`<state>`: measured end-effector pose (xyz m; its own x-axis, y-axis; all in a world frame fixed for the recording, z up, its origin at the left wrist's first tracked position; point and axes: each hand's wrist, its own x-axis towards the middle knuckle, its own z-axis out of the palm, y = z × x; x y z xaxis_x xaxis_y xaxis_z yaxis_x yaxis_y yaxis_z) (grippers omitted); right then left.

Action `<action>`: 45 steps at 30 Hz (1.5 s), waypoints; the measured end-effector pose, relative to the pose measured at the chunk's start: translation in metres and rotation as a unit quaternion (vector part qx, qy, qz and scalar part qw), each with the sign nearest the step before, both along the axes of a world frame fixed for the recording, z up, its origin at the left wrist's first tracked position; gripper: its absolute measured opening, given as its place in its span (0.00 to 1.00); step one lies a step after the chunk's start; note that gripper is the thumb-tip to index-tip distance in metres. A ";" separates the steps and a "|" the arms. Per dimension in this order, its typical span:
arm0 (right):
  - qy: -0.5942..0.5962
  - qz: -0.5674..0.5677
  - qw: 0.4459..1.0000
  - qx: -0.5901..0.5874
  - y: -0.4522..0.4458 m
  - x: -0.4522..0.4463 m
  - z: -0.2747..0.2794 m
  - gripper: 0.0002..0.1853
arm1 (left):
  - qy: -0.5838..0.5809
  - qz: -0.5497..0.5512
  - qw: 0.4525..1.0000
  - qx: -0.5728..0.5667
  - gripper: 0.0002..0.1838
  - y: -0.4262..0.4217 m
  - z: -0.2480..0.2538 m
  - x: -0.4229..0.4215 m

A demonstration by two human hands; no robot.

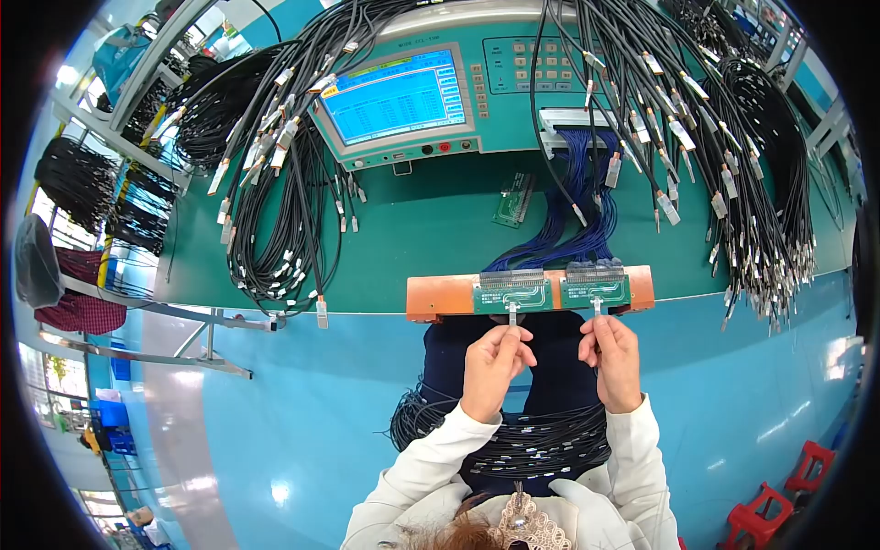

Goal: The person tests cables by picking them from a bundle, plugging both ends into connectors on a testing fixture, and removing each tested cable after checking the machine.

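Observation:
My left hand (495, 364) pinches a small silver cable connector (513, 315) at the lower edge of the left green circuit board (532, 295). With thumb and forefinger, my right hand (612, 356) grips a similar connector (598, 306) at the right green circuit board (612, 291). Both connectors touch their boards; whether they are fully seated I cannot tell. The boards are mounted side by side on an orange block (440, 295) at the table's front edge. Dark blue wires (570, 215) run back from them.
A tester with a lit screen (394, 96) stands at the back of the green table (412, 211). A loose circuit board (515, 200) lies before it. Black cable bundles hang left (266, 252) and right (765, 215); more cables (541, 446) lie across the lap. Red stools (759, 515) stand at lower right.

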<state>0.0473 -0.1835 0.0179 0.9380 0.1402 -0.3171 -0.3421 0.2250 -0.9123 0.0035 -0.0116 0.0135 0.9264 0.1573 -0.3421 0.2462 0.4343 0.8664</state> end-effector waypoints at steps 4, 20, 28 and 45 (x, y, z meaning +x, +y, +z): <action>-0.003 0.009 1.000 -0.004 -0.001 0.000 -0.002 0.15 | -0.004 -0.002 1.000 0.004 0.12 0.000 0.000 0.001; -0.001 -0.032 0.999 0.005 0.007 0.003 -0.004 0.14 | 0.028 0.016 0.999 0.035 0.12 -0.004 0.007 0.010; -0.101 -0.013 0.993 -0.056 0.001 0.005 -0.022 0.17 | -0.019 -0.028 0.992 0.121 0.13 0.003 0.000 0.006; -0.127 -0.064 0.965 -0.222 -0.031 -0.060 0.015 0.15 | 0.085 0.295 0.785 0.537 0.18 0.320 -0.006 -0.046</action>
